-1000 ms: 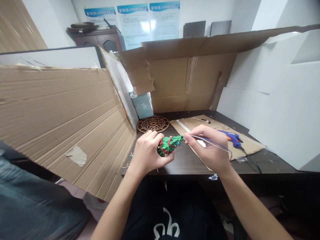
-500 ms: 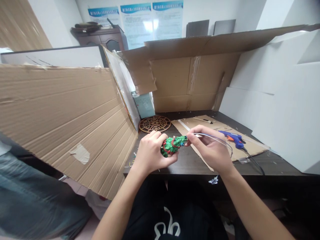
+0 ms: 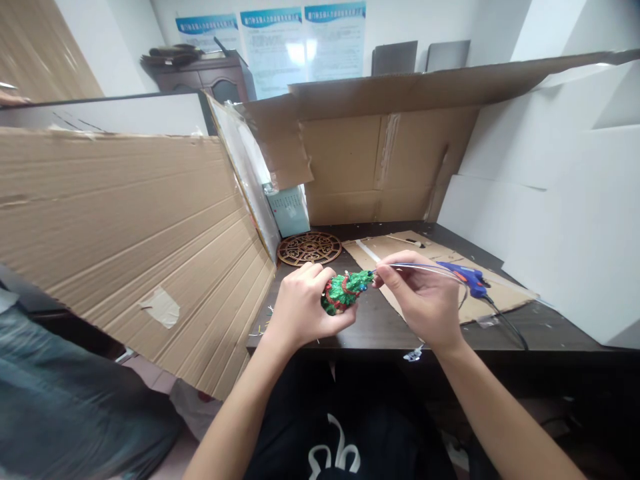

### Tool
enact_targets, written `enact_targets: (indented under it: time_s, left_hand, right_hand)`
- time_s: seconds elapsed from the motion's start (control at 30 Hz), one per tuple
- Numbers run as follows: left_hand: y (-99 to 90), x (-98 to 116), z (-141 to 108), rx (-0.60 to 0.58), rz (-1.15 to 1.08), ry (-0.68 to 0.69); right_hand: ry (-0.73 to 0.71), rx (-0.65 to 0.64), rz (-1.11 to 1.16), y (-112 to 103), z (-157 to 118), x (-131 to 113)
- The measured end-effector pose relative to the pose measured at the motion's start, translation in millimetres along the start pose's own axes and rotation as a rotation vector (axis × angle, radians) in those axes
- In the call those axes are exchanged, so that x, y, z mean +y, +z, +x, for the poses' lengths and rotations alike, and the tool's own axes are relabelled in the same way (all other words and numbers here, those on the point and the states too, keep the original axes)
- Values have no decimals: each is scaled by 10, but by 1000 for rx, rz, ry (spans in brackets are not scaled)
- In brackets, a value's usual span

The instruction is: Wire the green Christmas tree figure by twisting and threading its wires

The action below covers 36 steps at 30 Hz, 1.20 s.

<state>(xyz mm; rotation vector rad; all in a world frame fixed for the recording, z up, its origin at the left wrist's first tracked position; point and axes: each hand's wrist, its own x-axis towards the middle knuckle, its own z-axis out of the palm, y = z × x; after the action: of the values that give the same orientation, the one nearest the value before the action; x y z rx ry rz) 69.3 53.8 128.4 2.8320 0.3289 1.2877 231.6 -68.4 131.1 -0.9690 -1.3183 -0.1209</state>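
My left hand (image 3: 301, 303) is wrapped around a small Christmas tree figurine (image 3: 346, 289), green with red garlands. The tree lies on its side above the desk edge, its tip pointing right. At that tip my right hand (image 3: 419, 293) is closed in a pinch on thin wires (image 3: 425, 267), one white and one blue, which trail off to the right. The fingertips hide where the wires end and whether they touch the tree. Below my right hand hangs a small silvery piece (image 3: 413, 355); what it is attached to is hard to see.
A blue glue gun (image 3: 465, 277) with a black cord rests on a cardboard sheet (image 3: 500, 300), and a brush (image 3: 413, 242) lies behind. On the dark desk (image 3: 295, 333) sits a round openwork disc (image 3: 310, 249). Cardboard walls (image 3: 345, 153) surround it. Another person's hand (image 3: 13, 100) shows upper left.
The wires now run straighter and flatter to the right. My right hand has shifted slightly, and the hanging silvery piece has swung left. Another person's hand has appeared at upper left.
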Motion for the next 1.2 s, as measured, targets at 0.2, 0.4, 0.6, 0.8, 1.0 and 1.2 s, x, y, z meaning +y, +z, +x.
enact_targets:
  time_s: [0.2,0.4,0.6,0.8,1.0,1.2]
  left_hand:
    - [52,-11,-5,2,-25,-8]
    - [48,-9,-9,7,-73,-20]
    - [49,3,-2,-6,-58,-13]
    - [56,-18,-9,-1,-29,-12]
    - [53,-38,-13,1,-5,-9]
    - [50,-49,-3,6,57,-2]
  right_hand:
    - [-93,57,-78,54,-25,46]
    - [-195,54,-229,45,-33,108]
    - [-175,53,-207,40,-26,95]
    - [-211,-37,-214,-19,11,12]
    - [17,-146,-23,-81,30,-3]
    - [20,-126,-137,-100,37,-67]
